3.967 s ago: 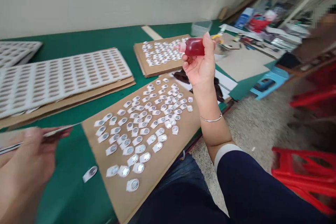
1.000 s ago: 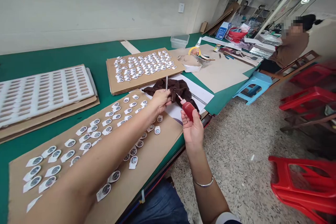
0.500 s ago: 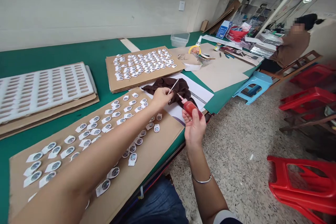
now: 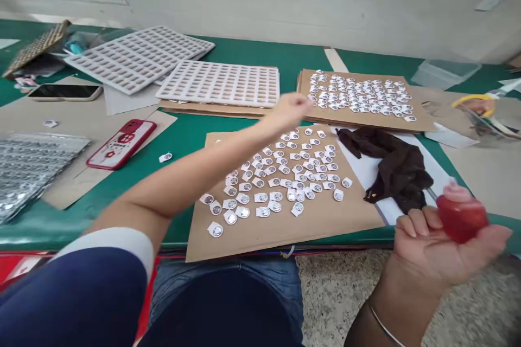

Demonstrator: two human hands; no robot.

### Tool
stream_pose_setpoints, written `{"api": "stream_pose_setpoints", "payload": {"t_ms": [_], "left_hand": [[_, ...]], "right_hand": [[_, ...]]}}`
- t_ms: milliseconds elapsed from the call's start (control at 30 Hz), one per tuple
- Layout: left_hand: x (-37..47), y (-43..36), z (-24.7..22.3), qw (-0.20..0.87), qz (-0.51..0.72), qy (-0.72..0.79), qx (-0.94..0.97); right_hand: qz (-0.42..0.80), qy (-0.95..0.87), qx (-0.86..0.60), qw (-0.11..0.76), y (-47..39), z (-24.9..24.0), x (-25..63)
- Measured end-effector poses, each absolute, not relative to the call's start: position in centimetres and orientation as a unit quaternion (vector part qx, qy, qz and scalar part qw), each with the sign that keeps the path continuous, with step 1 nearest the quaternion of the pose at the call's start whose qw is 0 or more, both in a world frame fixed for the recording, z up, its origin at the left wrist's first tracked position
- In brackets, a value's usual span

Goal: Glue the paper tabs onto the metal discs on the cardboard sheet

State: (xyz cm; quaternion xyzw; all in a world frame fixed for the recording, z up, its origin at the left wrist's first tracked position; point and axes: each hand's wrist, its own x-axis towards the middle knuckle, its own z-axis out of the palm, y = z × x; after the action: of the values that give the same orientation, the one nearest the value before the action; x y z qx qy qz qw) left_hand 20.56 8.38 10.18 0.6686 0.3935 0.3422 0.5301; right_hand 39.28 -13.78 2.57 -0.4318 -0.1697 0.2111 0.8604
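Observation:
My left hand (image 4: pixel 292 110) is closed and blurred above the far edge of the cardboard sheet (image 4: pixel 260 237); whatever its fingers hold, if anything, is too small to name. Rows of white tabs with round shiny discs (image 4: pixel 297 208) lie on that sheet. My right hand (image 4: pixel 437 246), palm up, grips a red bottle (image 4: pixel 462 218) with a pink top, beyond the table's front edge. A thin stick-like thing shows by its fingers. Dark brown cloth (image 4: pixel 401 168) lies crumpled on white paper between the sheet and my right hand.
More tabbed discs cover a cardboard stack (image 4: pixel 366 114) at the back right. White slotted trays (image 4: pixel 222 82) stand at the back left, near a red-cased phone (image 4: pixel 122 143), a dark phone (image 4: pixel 65 92) and silvery packs (image 4: pixel 36 165). Yellow tape (image 4: pixel 474 100) is at right.
The view has swung left. My left hand has moved away from the brown cloth, and its white stick no longer shows there. My right hand has turned palm up, still around the red bottle.

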Motion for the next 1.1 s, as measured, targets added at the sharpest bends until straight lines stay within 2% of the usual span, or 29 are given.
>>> {"api": "stream_pose_setpoints", "payload": {"t_ms": [67, 167, 367, 567, 767, 867, 967, 1100], "left_hand": [[14.3, 10.1, 10.2, 0.550, 0.422, 0.397, 0.602], [5.4, 11.4, 8.8, 0.518, 0.545, 0.366, 0.548], [-5.6, 9.8, 3.6, 0.480, 0.541, 0.479, 0.497], [-8.3, 8.0, 0.6, 0.451, 0.515, 0.525, 0.506], [-10.7, 7.3, 1.9, 0.218, 0.343, 0.642, 0.650], [-11.7, 7.6, 2.0, 0.151, 0.256, 0.684, 0.666], [-11.7, 7.8, 2.2, 0.130, 0.243, 0.689, 0.671], [-9.8, 9.0, 2.6, 0.203, 0.302, 0.647, 0.670]], "right_hand": [[0.241, -0.166, -0.436, 0.851, -12.2, 3.5, 38.1], [0.291, -0.203, -0.433, 0.828, -9.0, 5.3, 36.2], [0.338, -0.302, -0.401, 0.796, -2.8, 10.0, 31.1], [0.379, -0.370, -0.402, 0.747, 1.5, 12.5, 25.8], [0.468, -0.347, -0.360, 0.728, 4.9, 12.2, 23.1], [0.495, -0.335, -0.372, 0.710, 6.6, 11.9, 22.8], [0.490, -0.350, -0.397, 0.693, 7.6, 11.7, 22.8], [0.482, -0.368, -0.430, 0.669, 7.7, 10.9, 23.6]]}}
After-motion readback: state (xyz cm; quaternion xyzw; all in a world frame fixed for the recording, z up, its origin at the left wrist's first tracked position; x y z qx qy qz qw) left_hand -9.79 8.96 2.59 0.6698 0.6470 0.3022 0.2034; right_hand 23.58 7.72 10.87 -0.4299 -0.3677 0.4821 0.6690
